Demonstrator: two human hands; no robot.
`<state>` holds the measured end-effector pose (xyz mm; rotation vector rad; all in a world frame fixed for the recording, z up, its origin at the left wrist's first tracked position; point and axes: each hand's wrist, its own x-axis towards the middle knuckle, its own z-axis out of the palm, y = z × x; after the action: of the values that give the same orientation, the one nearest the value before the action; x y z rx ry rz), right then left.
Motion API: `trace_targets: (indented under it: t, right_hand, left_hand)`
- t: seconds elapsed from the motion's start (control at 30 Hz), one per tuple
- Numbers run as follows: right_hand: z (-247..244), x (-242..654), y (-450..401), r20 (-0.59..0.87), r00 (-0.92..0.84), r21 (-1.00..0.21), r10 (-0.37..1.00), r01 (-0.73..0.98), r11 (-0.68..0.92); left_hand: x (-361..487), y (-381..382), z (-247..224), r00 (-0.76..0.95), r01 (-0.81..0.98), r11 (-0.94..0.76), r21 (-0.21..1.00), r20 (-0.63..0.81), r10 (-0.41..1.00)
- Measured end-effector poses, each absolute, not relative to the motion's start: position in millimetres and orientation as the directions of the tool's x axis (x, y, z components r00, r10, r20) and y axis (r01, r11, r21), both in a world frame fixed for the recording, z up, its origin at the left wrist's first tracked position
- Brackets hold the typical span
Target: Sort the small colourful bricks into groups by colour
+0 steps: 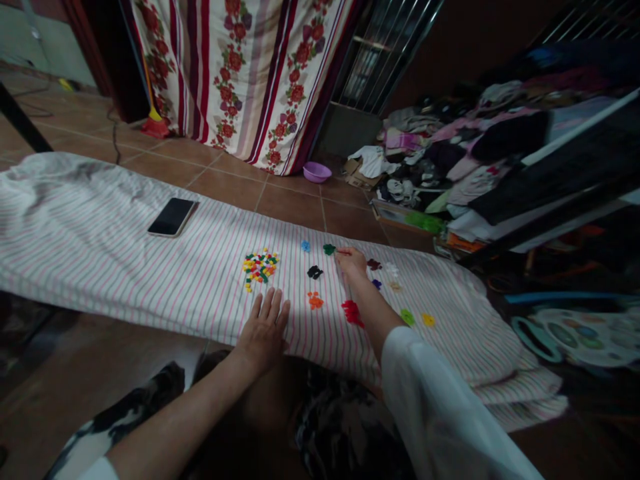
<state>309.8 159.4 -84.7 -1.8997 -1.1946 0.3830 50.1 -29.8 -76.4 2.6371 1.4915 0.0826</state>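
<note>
On the striped cloth, my left hand [265, 330] lies flat with its fingers stretched out, just below a mixed pile of small coloured pieces [261, 267]. My right hand [351, 260] reaches across to the dark green pieces [329, 249], thumb and fingertips pinched together beside them; whatever is in the pinch is too small to make out. Sorted by colour around it are light blue pieces [305, 247], black pieces [315, 272], orange pieces [315, 301], red pieces [352, 313], brown pieces [374, 265] and white pieces [392, 270]. Dark blue pieces [377, 284] are partly behind my forearm.
Light green pieces [407, 317] and yellow pieces [428, 319] lie right of my forearm. A phone [173, 217] rests on the striped cloth [120, 247] at left. Beyond are a purple basin [317, 173], a floral curtain [260, 80] and heaped clothes [450, 140].
</note>
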Motion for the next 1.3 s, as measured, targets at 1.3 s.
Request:
trace_targets:
  t: [1.3]
  right_hand:
    - [-52.6,283.5,143.1,0.149,0.367,-0.768,0.918,0.628,-0.126]
  left_hand:
    - [50.1,-30.3,-79.7,0.513,0.851,-0.511,0.121,0.014,0.858]
